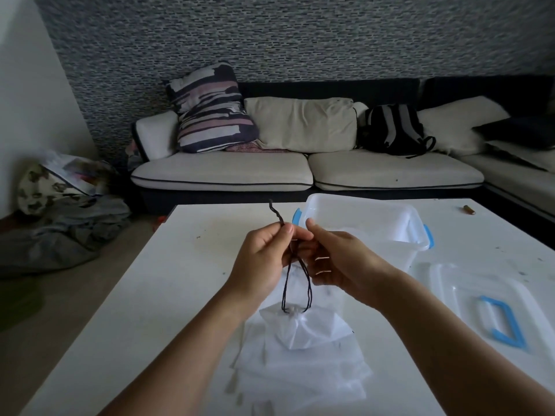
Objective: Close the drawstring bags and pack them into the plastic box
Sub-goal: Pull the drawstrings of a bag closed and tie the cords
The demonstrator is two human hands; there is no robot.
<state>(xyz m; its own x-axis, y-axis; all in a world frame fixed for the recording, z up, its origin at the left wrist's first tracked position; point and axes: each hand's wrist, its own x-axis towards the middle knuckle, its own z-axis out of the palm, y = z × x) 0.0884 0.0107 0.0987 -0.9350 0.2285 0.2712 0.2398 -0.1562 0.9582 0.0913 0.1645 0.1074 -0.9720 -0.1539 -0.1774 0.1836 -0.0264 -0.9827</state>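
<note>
Tension matters: both hands, left hand (pixel 264 256) and right hand (pixel 336 259), pinch the black cord (pixel 288 283); pull evenly until the bag (pixel 303 328) mouth closes fully.

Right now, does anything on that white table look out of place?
Mostly no. One small brown object lies alone near the table's far right edge, away from the plastic box and bags; too small to identify.
</note>
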